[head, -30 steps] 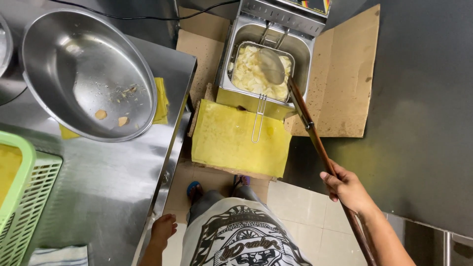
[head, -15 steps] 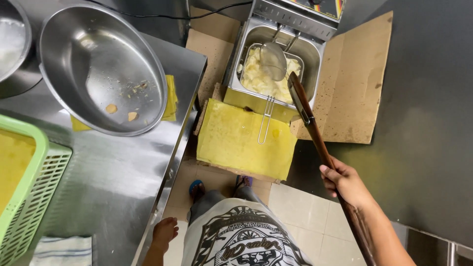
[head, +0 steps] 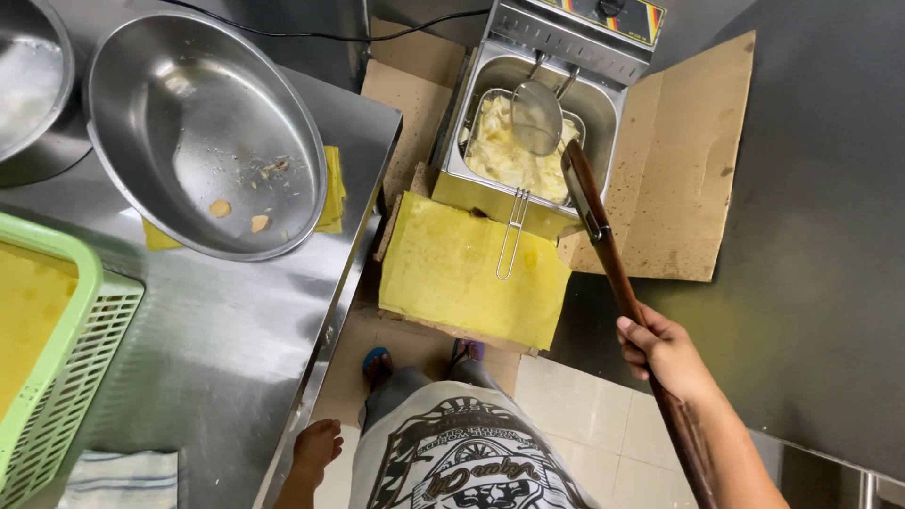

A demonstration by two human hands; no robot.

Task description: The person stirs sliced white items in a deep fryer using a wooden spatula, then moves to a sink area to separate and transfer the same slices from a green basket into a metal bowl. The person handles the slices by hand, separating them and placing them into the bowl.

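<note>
The long brown wooden-handled skimmer [head: 603, 236] runs diagonally from the lower right up to the fryer, its round wire-mesh head [head: 537, 118] resting over the pale yellow food in the metal frying basket [head: 514, 155]. The right hand [head: 665, 353] is wrapped tight around the wooden handle partway along its length, fingers curled over it and thumb on the near side. The basket sits inside the rectangular stainless-steel electric fryer [head: 537, 104], and the basket's thin wire handle [head: 511, 231] sticks out over the fryer's front edge, above a yellow sheet [head: 462, 273] laid on the floor in front of it. Flat brown cardboard [head: 683, 160] lies under and to the right of the fryer.

The left hand [head: 316, 448] hangs low beside the edge of the steel tabletop [head: 226, 330], fingers loosely curled and holding nothing; whether it touches the edge cannot be told. On the tabletop, a large round stainless-steel bowl [head: 203, 132] holds a few small crumbs and two pale chips, and rests on a yellow cloth [head: 332, 188]. A second steel bowl [head: 28, 75] is cut off at the upper left corner. A green plastic basket [head: 66, 358] with a yellow lining sits at the left edge, and a striped folded cloth [head: 118, 479] lies just below it.
</note>
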